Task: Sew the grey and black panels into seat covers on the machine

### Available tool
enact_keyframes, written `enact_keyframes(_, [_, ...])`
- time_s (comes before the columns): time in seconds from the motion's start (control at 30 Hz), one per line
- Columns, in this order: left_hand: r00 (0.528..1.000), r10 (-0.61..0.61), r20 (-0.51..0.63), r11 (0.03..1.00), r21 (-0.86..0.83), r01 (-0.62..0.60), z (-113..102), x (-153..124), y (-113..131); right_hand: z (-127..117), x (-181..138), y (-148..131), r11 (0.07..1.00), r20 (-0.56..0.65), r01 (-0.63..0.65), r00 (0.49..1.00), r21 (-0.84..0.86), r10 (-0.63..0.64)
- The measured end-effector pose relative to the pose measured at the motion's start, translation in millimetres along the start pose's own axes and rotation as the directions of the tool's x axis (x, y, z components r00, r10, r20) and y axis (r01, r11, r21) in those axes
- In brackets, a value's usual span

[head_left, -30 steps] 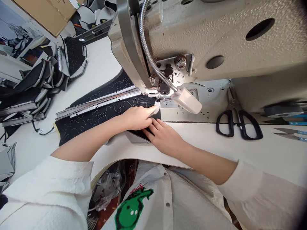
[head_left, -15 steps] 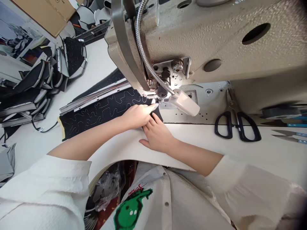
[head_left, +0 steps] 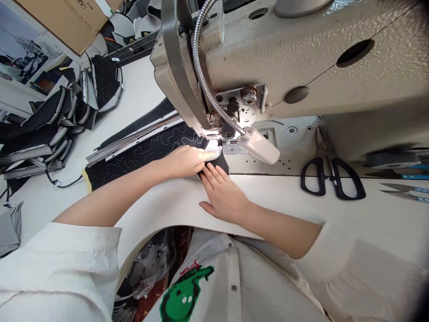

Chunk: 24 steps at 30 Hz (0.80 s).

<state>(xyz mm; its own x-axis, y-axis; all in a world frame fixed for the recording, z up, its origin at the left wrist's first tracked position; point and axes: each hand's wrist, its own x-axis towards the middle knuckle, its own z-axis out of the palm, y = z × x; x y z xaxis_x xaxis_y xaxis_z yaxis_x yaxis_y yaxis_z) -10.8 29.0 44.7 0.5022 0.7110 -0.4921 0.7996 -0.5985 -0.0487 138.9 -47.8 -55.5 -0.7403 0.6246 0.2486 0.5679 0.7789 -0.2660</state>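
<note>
A black quilted fabric piece (head_left: 140, 154) with pale wavy stitching lies under the head of a grey sewing machine (head_left: 284, 58). My left hand (head_left: 186, 160) rests on the fabric, fingers stretched flat toward the needle area under the small lamp (head_left: 258, 145). My right hand (head_left: 223, 194) lies flat just beside it, fingertips pressing the fabric's near edge on the white table (head_left: 284, 197). A metal guide strip (head_left: 134, 136) runs along the far side of the fabric.
Black-handled scissors (head_left: 331, 176) lie on the machine bed to the right, with thread snips (head_left: 404, 190) further right. A heap of black and grey cut pieces (head_left: 50, 125) sits at the far left, under a cardboard box (head_left: 67, 20).
The fabric has shifted a little to the right under the machine head. My right hand slid slightly back toward me; both hands stay flat on the fabric.
</note>
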Motion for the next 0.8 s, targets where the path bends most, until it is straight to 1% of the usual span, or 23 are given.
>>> enact_keyframes(0.13, [0.997, -0.041, -0.064, 0.999, -0.035, 0.039, 4.5, 10.8, 16.5, 2.6, 13.7, 5.3, 1.0, -0.007, 0.002, 1.0, -0.031, -0.002])
enact_keyframes(0.2, [0.991, -0.085, -0.103, 0.995, -0.056, 0.08, 8.5, 16.7, 22.0, 3.2, 22.5, 7.3, 0.999, -0.001, -0.011, 1.0, -0.038, 0.01])
enact_keyframes(0.27, [0.98, -0.133, -0.145, 0.99, -0.069, 0.124, 14.2, 19.5, 24.5, 3.3, 28.2, 7.3, 0.999, 0.0, -0.029, 1.0, -0.037, 0.029])
enact_keyframes(0.33, [0.969, -0.139, -0.203, 0.99, -0.039, 0.134, 20.5, 17.0, 23.4, 2.9, 27.7, 4.3, 0.997, -0.009, -0.061, 0.998, -0.043, 0.061])
enact_keyframes(0.37, [0.965, -0.113, -0.237, 0.993, 0.004, 0.117, 23.5, 13.5, 21.4, 2.6, 25.3, 1.9, 0.996, -0.015, -0.073, 0.997, -0.052, 0.073])
enact_keyframes(0.47, [0.946, 0.023, -0.322, 0.98, 0.194, 0.042, 31.0, -1.2, 11.5, 2.4, 14.0, -6.6, 0.994, -0.036, -0.074, 0.997, -0.077, 0.071])
enact_keyframes(0.53, [0.939, 0.082, -0.335, 0.956, 0.294, 0.022, 34.9, -9.6, 4.6, 2.8, 8.6, -10.2, 0.996, -0.052, -0.041, 0.998, -0.078, 0.037])
enact_keyframes(0.6, [0.942, 0.089, -0.324, 0.942, 0.335, 0.026, 37.8, -13.7, -0.6, 2.7, 7.2, -10.4, 0.997, -0.055, -0.011, 0.998, -0.082, 0.006])
enact_keyframes(0.67, [0.95, 0.093, -0.298, 0.948, 0.32, 0.008, 39.0, -13.9, -5.2, 1.0, 8.6, -7.5, 0.996, -0.043, 0.016, 0.999, -0.091, -0.02])
enact_keyframes(0.8, [0.956, 0.164, -0.242, 0.98, 0.153, -0.13, 35.4, -10.9, -16.1, -5.8, 11.1, -0.4, 0.998, -0.022, 0.037, 0.999, -0.057, -0.038])
